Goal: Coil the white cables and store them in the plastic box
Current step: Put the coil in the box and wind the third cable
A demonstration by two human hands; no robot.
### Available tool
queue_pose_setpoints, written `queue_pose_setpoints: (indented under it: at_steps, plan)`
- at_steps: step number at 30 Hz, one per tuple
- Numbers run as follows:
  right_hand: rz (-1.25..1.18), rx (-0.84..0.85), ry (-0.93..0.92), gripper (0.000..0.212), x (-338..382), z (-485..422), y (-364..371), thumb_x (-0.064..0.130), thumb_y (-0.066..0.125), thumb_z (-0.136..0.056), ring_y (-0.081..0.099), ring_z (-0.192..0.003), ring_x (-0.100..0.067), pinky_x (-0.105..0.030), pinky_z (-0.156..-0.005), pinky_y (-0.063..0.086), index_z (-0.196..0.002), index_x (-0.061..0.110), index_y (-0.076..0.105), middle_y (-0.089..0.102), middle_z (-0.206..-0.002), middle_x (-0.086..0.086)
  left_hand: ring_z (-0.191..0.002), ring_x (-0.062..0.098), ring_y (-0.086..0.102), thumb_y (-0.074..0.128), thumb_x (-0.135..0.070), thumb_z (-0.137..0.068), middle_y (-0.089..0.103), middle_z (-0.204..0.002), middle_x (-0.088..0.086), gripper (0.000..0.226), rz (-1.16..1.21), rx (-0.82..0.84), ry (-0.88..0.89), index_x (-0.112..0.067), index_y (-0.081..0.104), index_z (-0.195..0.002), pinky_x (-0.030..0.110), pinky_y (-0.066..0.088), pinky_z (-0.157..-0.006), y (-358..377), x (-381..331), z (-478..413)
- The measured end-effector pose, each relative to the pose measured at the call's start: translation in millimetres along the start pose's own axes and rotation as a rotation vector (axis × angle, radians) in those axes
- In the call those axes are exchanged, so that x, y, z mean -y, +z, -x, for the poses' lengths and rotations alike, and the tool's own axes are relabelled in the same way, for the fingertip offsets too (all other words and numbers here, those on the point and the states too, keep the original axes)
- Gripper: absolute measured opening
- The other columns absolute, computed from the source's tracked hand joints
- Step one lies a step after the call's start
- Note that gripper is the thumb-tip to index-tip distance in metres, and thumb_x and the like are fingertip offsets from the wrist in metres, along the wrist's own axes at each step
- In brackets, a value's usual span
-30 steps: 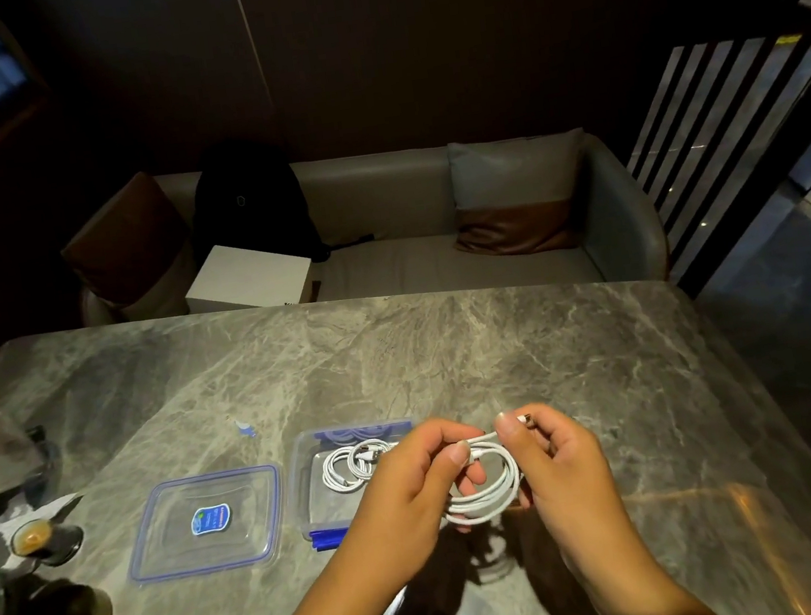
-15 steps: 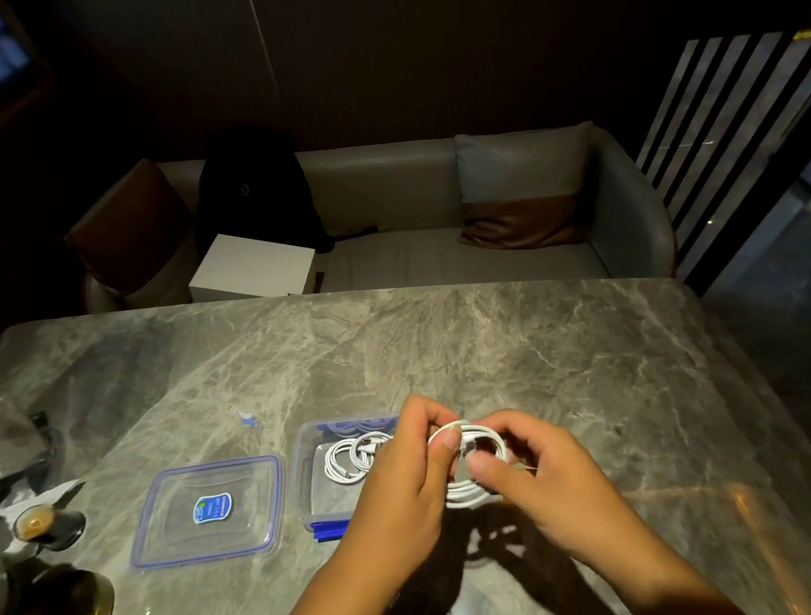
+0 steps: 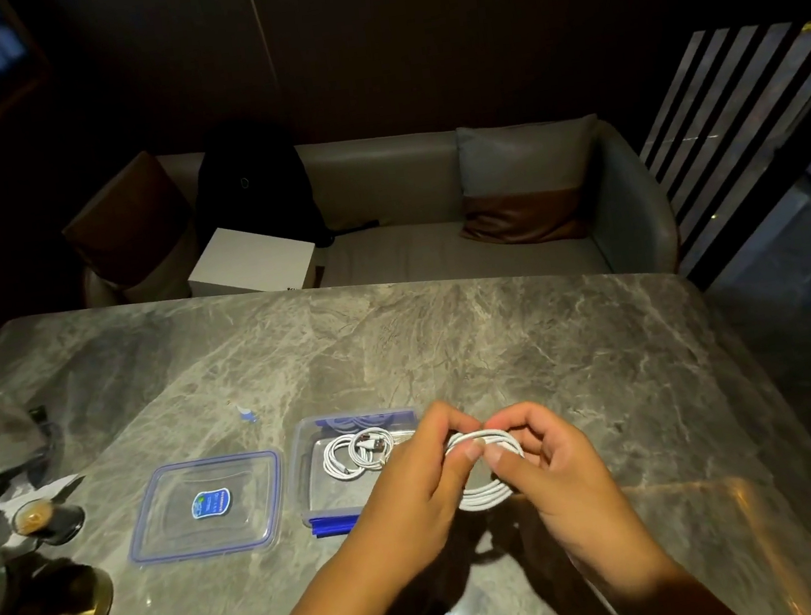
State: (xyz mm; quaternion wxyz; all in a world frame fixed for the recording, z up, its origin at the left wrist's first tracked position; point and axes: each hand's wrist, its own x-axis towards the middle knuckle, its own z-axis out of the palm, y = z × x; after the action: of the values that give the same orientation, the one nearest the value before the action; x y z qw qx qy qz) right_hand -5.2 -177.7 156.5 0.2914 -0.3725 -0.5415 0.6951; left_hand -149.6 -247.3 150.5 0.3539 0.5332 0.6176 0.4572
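Both hands pinched 1 smooth white cable (image 3: 485,497), wound in a round coil of several loops, above the table just right of the box. The left hand (image 3: 416,486) gripped its top and the right hand (image 3: 564,472) curled round its right side. The clear rectangular plastic box (image 3: 297,468), blue-edged, held more coiled white cable (image 3: 355,453). Its lid (image 3: 208,508) lay flat to its left on the glossy, veined grey marble table (image 3: 501,346). A padded grey sofa (image 3: 376,182) stood beyond.

box (image 3: 303,475) right side behind left hand (image 3: 416,481), lid label (image 3: 211,503) unreadable (too small)
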Motion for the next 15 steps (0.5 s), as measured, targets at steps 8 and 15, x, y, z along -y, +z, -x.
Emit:
queue_pose_setpoints:
  at_steps: [8, 15]
  plan:
    - [0.604, -0.099, -0.278, 0.011, 12, 1, -8, 0.019, 0.077, -0.084, 0.056, -0.057, -0.005, -0.013, -0.055, 0.042, -0.079, 0.023, 0.068, 0.063, -0.063, 0.009, -0.061, -0.001, 0.048, 0.061, -0.030, -0.091, 0.058, -0.070, -0.015, 0.011, 0.169, -0.027, -0.057, -0.022, 0.061, -0.098, 0.015, 0.037, -0.060, -9, 2, -2]
    - [0.535, -0.118, -0.239, 0.011, 14, 3, -16, 0.018, 0.070, -0.090, 0.069, -0.058, -0.014, -0.039, -0.061, 0.059, -0.082, 0.025, 0.075, 0.070, -0.063, 0.001, -0.058, -0.004, 0.053, 0.067, -0.007, -0.091, 0.064, -0.075, -0.016, 0.013, 0.248, 0.012, -0.121, -0.016, 0.063, -0.100, 0.008, 0.039, -0.055, -16, 4, -2]
